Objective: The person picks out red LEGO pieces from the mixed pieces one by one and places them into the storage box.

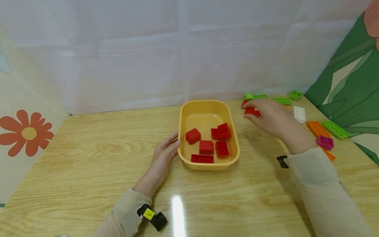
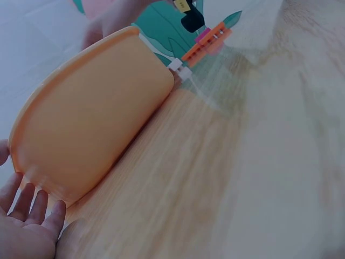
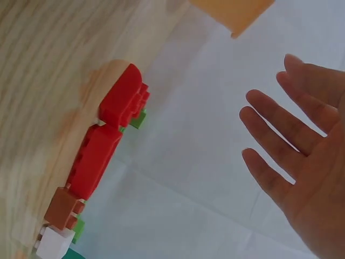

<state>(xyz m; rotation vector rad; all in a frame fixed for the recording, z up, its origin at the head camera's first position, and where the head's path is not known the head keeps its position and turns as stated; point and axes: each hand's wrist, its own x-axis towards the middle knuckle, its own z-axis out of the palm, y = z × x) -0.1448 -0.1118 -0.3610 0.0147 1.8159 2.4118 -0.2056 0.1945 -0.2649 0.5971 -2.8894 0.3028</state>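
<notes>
A yellow plastic bin (image 1: 204,110) stands on the table with several red building blocks (image 1: 206,147) inside. My left hand (image 1: 163,158) is at its left side; in the left wrist view the fingertips (image 2: 40,205) touch the outer wall of the bin (image 2: 97,113), near a lower corner. To the right of the bin, my right hand (image 1: 272,117) hovers by red blocks (image 1: 252,112) on the table. In the right wrist view the fingers of my right hand (image 3: 302,140) are spread with nothing between them, apart from a rounded red block (image 3: 121,100) and a longer red block (image 3: 94,162).
Green blocks (image 1: 282,101) lie along the back cloth (image 1: 124,59). A white block (image 1: 299,114), an orange block (image 1: 318,128), a magenta block (image 1: 325,142) and a long green block (image 1: 336,129) lie at the right. A patterned panel (image 1: 352,75) borders the right side.
</notes>
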